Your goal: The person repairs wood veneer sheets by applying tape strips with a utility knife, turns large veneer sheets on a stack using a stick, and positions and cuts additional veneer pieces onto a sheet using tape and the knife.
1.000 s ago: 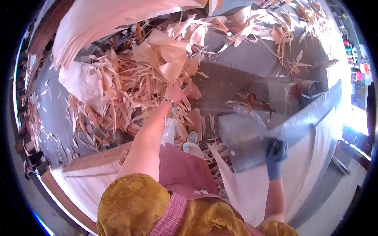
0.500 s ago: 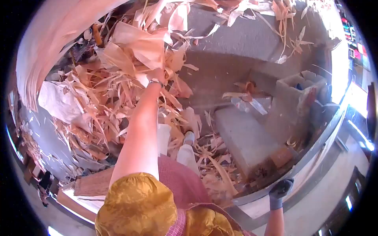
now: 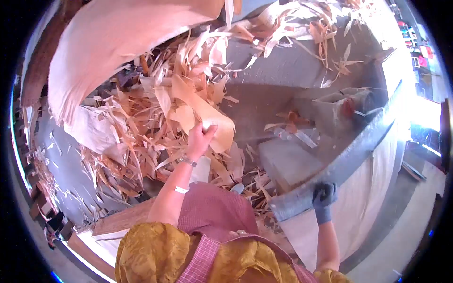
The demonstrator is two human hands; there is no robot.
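Note:
My left hand (image 3: 200, 137) is bare and pinches the edge of a thin tan wood sheet (image 3: 212, 120), which lies over a heap of loose shavings (image 3: 134, 127). My right hand (image 3: 324, 194) wears a dark grey glove and has its fingers curled at the near end of a long grey metal edge (image 3: 349, 162). Pale sheet material (image 3: 347, 207) hangs down from that edge. Whether the gloved fingers hold the edge or something small cannot be made out.
A large stack of pale thin sheets (image 3: 113, 42) curves across the upper left. A greyish box (image 3: 330, 111) and a flat grey block (image 3: 288, 160) lie beyond the metal edge. Wooden boards (image 3: 120, 219) are at the lower left.
My left hand has come nearer my body, with the tan sheet now in its fingers. My right hand has moved up and slightly left since half a second ago; the metal edge stands higher.

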